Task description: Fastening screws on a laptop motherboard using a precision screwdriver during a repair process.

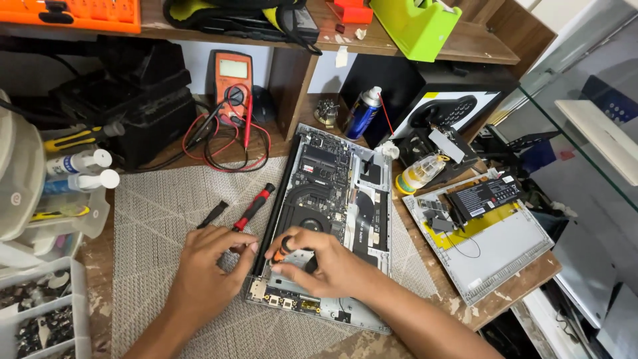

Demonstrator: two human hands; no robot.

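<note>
While the opened silver laptop with its bared circuit board and round fan [332, 199] lies on the grey woven mat [166, 219] covering the wooden surface [458, 302], a small screwdriver with an orange and black handle [287, 248] is gripped upright over the laptop's near left corner by the right hand [319, 262], its fingers clamped on the handle. The left hand [209, 266] is rested on the mat just left of the laptop's dark hinge bar, fingers curled together against that edge. A red-and-black-handled screwdriver [254, 207] is seen left of the laptop, just beyond the left hand. A flat black battery pack [484, 196] is laid on a grey panel right of the laptop.
</note>
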